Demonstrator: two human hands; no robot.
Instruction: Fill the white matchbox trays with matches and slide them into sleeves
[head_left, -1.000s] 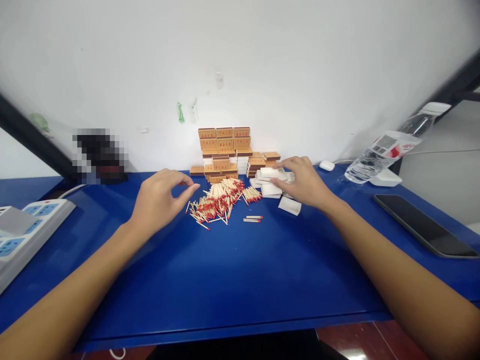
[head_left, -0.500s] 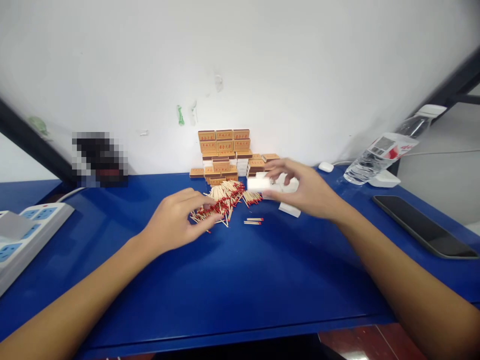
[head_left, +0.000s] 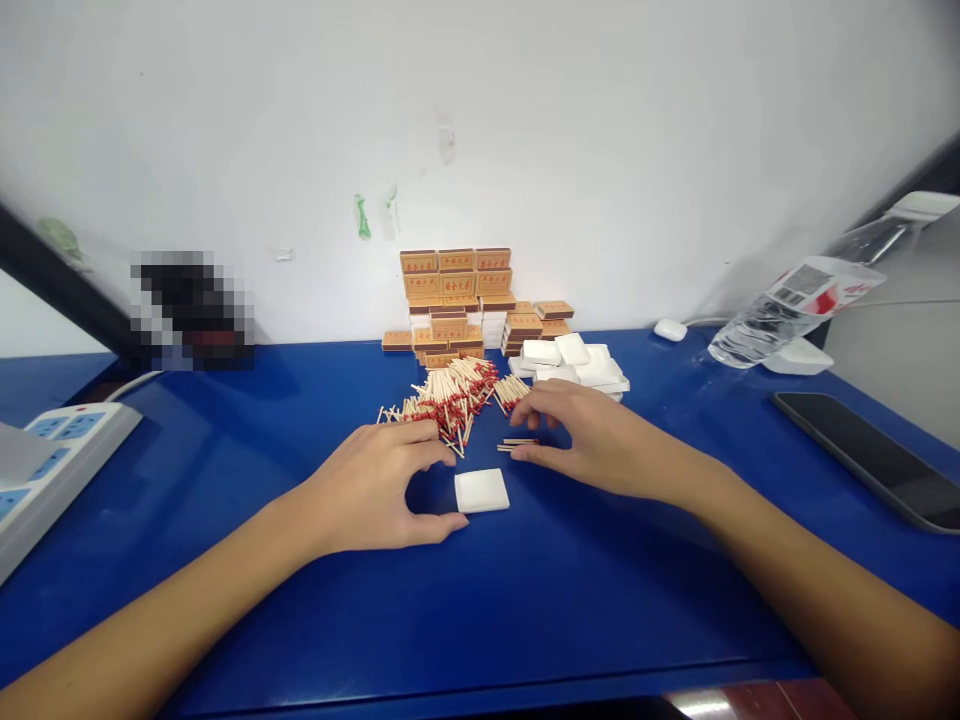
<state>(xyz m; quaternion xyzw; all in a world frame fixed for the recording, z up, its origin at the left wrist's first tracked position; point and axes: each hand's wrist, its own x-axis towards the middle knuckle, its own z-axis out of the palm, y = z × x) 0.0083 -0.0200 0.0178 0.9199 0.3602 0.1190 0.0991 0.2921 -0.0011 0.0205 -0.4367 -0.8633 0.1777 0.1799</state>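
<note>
- The white tray (head_left: 482, 490) lies flat on the bench (head_left: 480, 600), between the two hands and a little nearer than the matches; from where I stand I can't tell whether its hollow faces up.
- The left hand (head_left: 377, 490) brackets the tray's left end, thumb on the near side, the other fingers towards the far side, spread apart and clamped on nothing; whether any fingertip grazes the tray I can't make out. A light brace at that end should keep it from skidding without bending the thin walls.
- The right hand (head_left: 596, 435) hangs over a couple of loose matches (head_left: 517, 441), its thumb and forefinger apart. I'd pinch those by their bare sticks and keep them parallel.
- Just beyond sit the match heap (head_left: 454, 395) and, right of it, a small bunch (head_left: 510, 391); a low wrist could scatter them.
- Farther back stand the stacked matchboxes (head_left: 457, 286), with more white trays (head_left: 600, 366) to their right.
</note>
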